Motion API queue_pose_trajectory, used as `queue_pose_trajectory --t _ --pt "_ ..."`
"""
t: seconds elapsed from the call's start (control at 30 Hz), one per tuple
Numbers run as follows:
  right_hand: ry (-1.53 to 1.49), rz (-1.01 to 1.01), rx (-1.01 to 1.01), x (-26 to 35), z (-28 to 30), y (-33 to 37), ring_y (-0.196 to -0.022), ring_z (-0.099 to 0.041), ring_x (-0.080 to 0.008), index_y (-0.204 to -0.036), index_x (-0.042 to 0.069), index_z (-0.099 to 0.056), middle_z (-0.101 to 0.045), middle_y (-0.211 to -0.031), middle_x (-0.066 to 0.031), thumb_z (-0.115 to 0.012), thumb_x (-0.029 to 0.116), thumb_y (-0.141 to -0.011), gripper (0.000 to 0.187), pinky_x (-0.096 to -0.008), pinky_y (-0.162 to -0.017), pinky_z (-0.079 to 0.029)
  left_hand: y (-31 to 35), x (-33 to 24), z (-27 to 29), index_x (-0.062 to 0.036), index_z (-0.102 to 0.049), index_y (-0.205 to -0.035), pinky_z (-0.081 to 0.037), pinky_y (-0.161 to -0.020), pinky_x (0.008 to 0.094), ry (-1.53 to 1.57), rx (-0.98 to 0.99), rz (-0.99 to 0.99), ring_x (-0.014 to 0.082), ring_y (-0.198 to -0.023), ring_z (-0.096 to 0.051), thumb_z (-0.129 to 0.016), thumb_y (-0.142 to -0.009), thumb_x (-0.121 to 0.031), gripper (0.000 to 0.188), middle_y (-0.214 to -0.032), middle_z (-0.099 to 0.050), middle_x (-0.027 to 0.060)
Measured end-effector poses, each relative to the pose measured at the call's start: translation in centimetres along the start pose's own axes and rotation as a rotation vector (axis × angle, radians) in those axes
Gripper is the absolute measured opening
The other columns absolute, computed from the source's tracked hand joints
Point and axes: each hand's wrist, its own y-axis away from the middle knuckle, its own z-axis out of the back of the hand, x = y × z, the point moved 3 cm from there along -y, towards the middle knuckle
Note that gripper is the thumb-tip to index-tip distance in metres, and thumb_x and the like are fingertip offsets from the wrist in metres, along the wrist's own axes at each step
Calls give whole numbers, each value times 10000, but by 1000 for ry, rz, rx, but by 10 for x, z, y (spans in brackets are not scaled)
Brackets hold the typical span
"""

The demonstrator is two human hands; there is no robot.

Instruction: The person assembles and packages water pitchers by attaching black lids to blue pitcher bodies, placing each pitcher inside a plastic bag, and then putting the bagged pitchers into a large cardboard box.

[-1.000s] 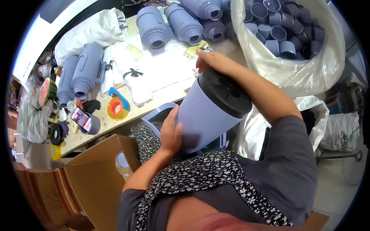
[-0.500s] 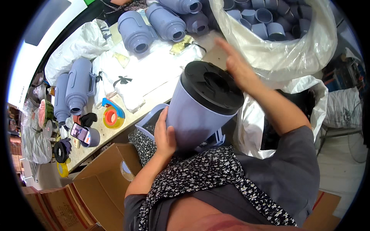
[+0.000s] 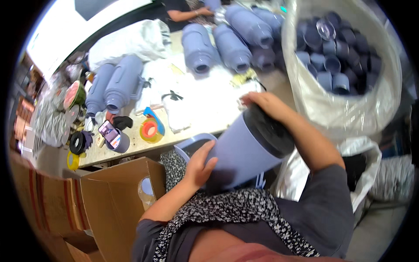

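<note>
I log the left hand [image 3: 200, 168] holding the side of the lavender flask [image 3: 244, 155], tilted between apron [image 3: 231, 203] and table [image 3: 135, 139]. The right hand [image 3: 265, 105], apart from it, curls at the black end [image 3: 269, 133]; grip unclear.

From my remote station I see a long, cream-coloured tabletop [image 3: 135, 141] running from near left to far right. Beyond it at far left I get a broad, glaring white surface [image 3: 54, 41], wall or window I can't tell, with a dark grey rectangle [image 3: 94, 8] within it. Brown, red-striped cardboard cartons [image 3: 52, 201] stand near left; pale grey floor [image 3: 371, 231] shows near right.
</note>
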Motion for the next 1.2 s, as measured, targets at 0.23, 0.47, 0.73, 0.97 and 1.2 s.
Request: queue_pose_trajectory --t 0.23,0.47,0.73,0.97,1.2 --pt "15 -157 1 24 -4 17 -769 -534 -126 -832 -6 -613 -594 -777 -46 -378 372 -947 460 -267 -754 -421 50 130 19 12 -367 -1307 -285 -1026 353 470 -345 728 281 -1223 -389 -382 -954 -322 486 -1299 -425 192" --pt "28 -153 1 52 -5 28 -745 -524 -122 -787 -12 -594 -582 -753 -42 -393 343 -936 435 -265 -725 -420 -25 -14 9 9 -282 -1365 -257 -1042 342 443 85 -49 242 -1256 -349 -361 -916 -505 688 -1343 -387 161" --pt "-16 -84 23 35 -5 21 -746 -535 -154 -803 -13 -601 -589 -751 -77 -419 340 -924 415 -290 -736 -418 -38 9 -21 43 -261 -1364 -225 -1059 352 577 233 -17 264 -1270 -345 -320 -887 -597 801 -1366 -359 194" --pt "-175 -153 156 27 -13 -12 -774 -534 -138 -848 -5 -607 -585 -772 -64 -430 370 -927 422 -268 -739 -414 -32 21 -15 56 -357 -1308 -298 -1008 323 668 136 212 230 -1184 -436 -303 -955 -447 617 -1264 -479 164" --pt "-401 121 31 -66 -40 -119 -910 -556 -223 -829 1 -579 -597 -928 -99 -511 232 -888 248 -304 -845 -413 -37 28 -15 -10 -479 -1232 -366 -942 335 554 98 241 290 -1086 -526 -335 -940 -372 487 -1146 -570 167"
